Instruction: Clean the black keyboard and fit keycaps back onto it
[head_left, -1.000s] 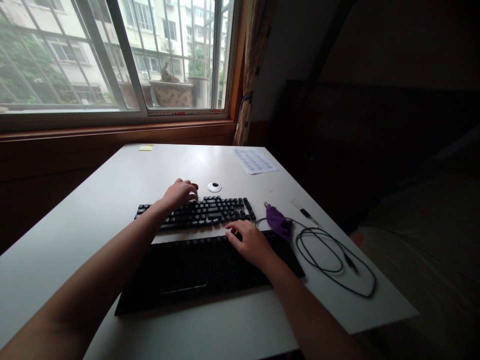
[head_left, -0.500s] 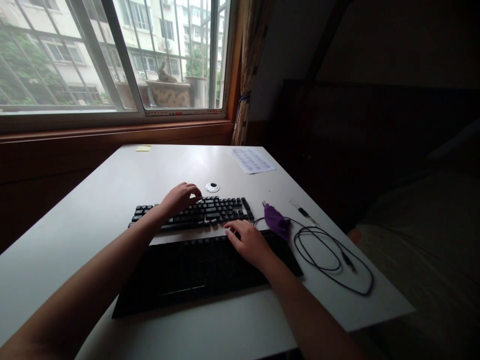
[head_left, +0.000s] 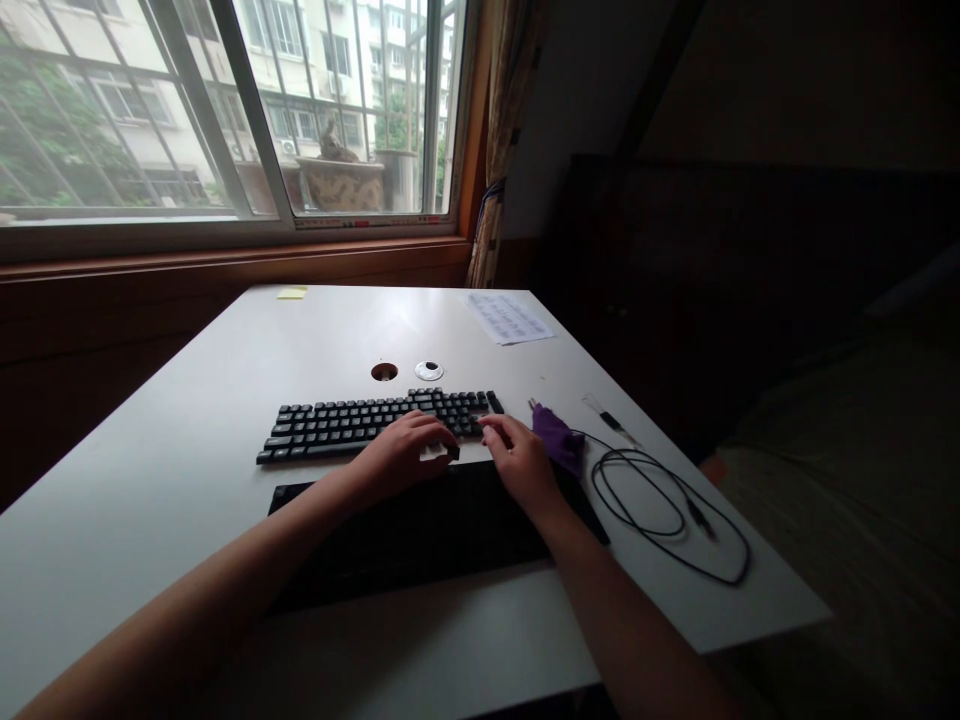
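Observation:
Black keycaps (head_left: 330,425) stand in rows on the white table, laid out like a keyboard. In front of them lies a dark keyboard base (head_left: 420,545), its near side in shadow. My left hand (head_left: 409,447) is over the base's far edge, its fingers closed on a small black keycap (head_left: 454,453). To its right, my right hand (head_left: 519,462) hovers over the base's right part, thumb and forefinger drawn together near the right-hand keycaps. Whatever those fingertips hold is too small to make out.
A purple cloth (head_left: 557,440) lies right of the keycaps, near a wire keycap puller (head_left: 609,418) and a coiled black cable (head_left: 637,530). Beyond the keycaps are a round hole (head_left: 385,372), a silver disc (head_left: 430,371), printed sheets (head_left: 510,320) and a yellow note (head_left: 292,293).
My left hand has come from the keycaps' far side towards me and right, with a keycap in it. My right hand has shifted slightly right and forward, its fingers drawing together.

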